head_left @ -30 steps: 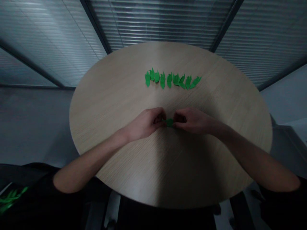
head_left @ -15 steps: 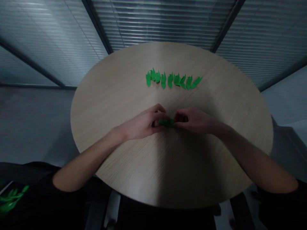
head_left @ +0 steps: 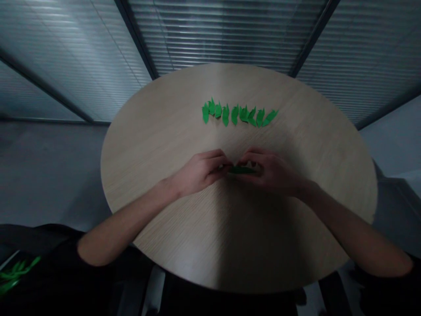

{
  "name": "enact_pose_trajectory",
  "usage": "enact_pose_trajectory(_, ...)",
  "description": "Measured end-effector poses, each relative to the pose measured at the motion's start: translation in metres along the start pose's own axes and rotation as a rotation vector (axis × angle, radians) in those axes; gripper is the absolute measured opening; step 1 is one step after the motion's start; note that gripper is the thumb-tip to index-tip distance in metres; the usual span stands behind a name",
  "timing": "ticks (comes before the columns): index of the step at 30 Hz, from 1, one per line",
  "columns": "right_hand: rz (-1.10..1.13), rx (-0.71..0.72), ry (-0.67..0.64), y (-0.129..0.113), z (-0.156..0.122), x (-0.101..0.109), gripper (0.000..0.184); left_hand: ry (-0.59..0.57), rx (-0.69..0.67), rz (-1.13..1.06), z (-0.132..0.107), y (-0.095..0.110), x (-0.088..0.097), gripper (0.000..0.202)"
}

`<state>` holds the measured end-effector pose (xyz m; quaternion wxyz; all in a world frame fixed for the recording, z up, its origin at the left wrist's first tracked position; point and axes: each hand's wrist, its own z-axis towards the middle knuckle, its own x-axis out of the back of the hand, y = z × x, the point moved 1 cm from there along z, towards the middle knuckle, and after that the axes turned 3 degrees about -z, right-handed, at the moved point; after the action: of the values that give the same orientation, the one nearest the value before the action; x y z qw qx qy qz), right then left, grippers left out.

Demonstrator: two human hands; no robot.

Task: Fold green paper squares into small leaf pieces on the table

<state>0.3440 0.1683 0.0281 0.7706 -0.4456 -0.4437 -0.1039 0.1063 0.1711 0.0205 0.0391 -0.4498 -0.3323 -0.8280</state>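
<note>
Near the middle of a round light-oak table [head_left: 154,145], a little toward the near edge: a narrow folded strip of green paper [head_left: 241,170], lying almost level, its long side running across the table, gripped between both hands. Contact between strip and wood impossible to tell from this view.

Left hand [head_left: 200,172] palm down and curled, its fingers [head_left: 213,160] pressed together and closed on the strip's left end, thumb hidden beneath them. Right hand [head_left: 272,173] also palm down and arched, its fingertips [head_left: 246,159] bent over the strip's right part in a firm pinch. Both hands just apart, with the green paper bridging the gap. Bare forearms reaching in from the lower corners, left forearm [head_left: 125,224] and right forearm [head_left: 355,228], each ending at a black sleeve [head_left: 62,259].

Between the hands and the far edge, well apart from both: a row of nine or so pointed green paper leaves [head_left: 234,115], running roughly straight across the table, most tilted at slightly different angles, some touching or overlapping their neighbours. A broad soft shadow across the near half of the wood.

In the lower-left corner, off the table: more green paper pieces [head_left: 13,274] on a dark surface, too dim to make out. Behind the far edge, slatted blinds [head_left: 226,35] in dark frames, with a grey floor [head_left: 49,175] on either side of the table
</note>
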Motion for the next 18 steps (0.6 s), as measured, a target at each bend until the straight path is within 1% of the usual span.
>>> enact_pose_trajectory(1,-0.040,0.038,0.055,-0.002,-0.001,-0.001,0.011,0.025,0.005,-0.001,0.000,0.001,0.000,0.022)
enact_pose_trajectory(3,-0.091,0.074,0.138,-0.006,-0.001,-0.002,0.004,0.073,0.015,-0.013,0.000,0.003,0.000,0.018)
enact_pose_trajectory(5,-0.085,0.097,0.199,-0.010,-0.002,-0.002,0.003,0.115,0.031,-0.038,-0.001,0.005,-0.001,0.014)
enact_pose_trajectory(7,-0.038,0.091,0.231,-0.013,-0.002,0.000,0.002,0.147,0.048,-0.057,-0.001,0.007,-0.001,0.012)
enact_pose_trajectory(9,0.052,0.035,0.224,-0.016,-0.002,0.001,0.003,0.170,0.065,-0.076,-0.001,0.009,-0.001,0.011)
enact_pose_trajectory(13,0.250,-0.096,0.178,-0.019,-0.001,0.001,0.014,0.203,0.113,-0.149,0.000,0.013,-0.001,0.011)
enact_pose_trajectory(16,0.307,-0.123,0.165,-0.019,-0.002,-0.001,0.019,0.232,0.103,-0.184,0.000,0.015,-0.002,0.010)
enact_pose_trajectory(18,0.301,-0.111,0.164,-0.018,-0.002,-0.002,0.019,0.258,0.074,-0.189,0.000,0.015,-0.002,0.007)
